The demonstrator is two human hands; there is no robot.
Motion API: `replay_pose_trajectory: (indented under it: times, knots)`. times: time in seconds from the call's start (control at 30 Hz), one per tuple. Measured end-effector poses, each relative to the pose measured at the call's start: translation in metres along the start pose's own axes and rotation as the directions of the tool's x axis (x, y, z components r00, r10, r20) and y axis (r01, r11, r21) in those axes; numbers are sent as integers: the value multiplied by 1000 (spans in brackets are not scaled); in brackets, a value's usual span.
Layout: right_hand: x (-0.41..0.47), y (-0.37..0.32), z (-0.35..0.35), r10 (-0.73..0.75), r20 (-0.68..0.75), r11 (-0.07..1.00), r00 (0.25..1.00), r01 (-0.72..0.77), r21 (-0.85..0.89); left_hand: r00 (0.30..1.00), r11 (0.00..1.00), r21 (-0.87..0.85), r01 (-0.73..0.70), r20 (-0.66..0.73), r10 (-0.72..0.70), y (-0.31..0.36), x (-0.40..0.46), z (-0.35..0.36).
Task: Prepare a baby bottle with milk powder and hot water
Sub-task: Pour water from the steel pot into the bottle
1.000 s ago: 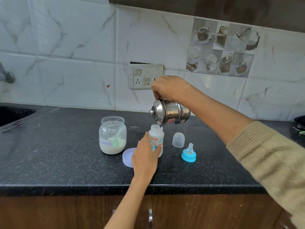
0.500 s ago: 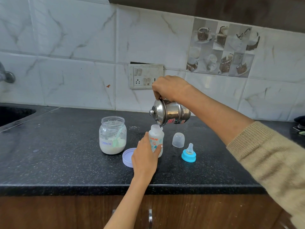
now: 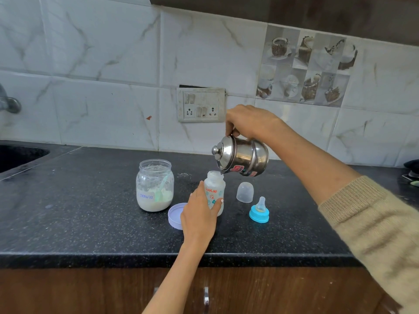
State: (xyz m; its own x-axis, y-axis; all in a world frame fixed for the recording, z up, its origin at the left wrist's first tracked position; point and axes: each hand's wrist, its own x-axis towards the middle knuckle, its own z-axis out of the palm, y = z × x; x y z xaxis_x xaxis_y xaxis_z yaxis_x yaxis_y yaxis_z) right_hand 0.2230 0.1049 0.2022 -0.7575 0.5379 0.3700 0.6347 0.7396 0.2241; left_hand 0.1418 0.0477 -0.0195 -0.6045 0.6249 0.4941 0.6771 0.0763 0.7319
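A small white baby bottle [image 3: 215, 186] stands upright and uncapped on the black counter [image 3: 90, 223]. My left hand [image 3: 197, 214] grips its near side. My right hand [image 3: 249, 120] holds a steel kettle [image 3: 242, 156] by its top, tipped leftward with its spout at the bottle's mouth. To the left stands an open glass jar [image 3: 154, 185] labelled formula, holding white powder and a green scoop. The blue teat ring [image 3: 259, 211] and the clear cap [image 3: 244, 192] lie to the right of the bottle.
The jar's lilac lid [image 3: 175, 215] lies beside my left hand. A sink [image 3: 18, 156] is set into the counter at far left, with a tap [image 3: 9, 103] above it. A switch and socket plate [image 3: 201, 104] is on the tiled wall.
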Motion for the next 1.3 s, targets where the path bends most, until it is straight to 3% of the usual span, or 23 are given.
replay_pose_trajectory:
  times: [0.27,0.67,0.87,1.07,1.3]
  knots:
    - [-8,22,14,97,60,970,994,-107,219,1000,1000,21,-1,3,1,2,-1,-2]
    - [-18,61,42,217,125,808,968,-250,534,1000,1000,7,0,13,-1,3,-2,-3]
    - [-15,83,53,343,113,574,933,-303,760,1000,1000,-2,0,10,0,4,-4,-4]
    - [2,80,74,492,59,341,869,-254,905,1000,1000,-7,11,6,-11,3,-4,-3]
    - [24,54,137,533,252,32,808,-317,948,1000,1000,1,14,12,-14,4,-3,-2]
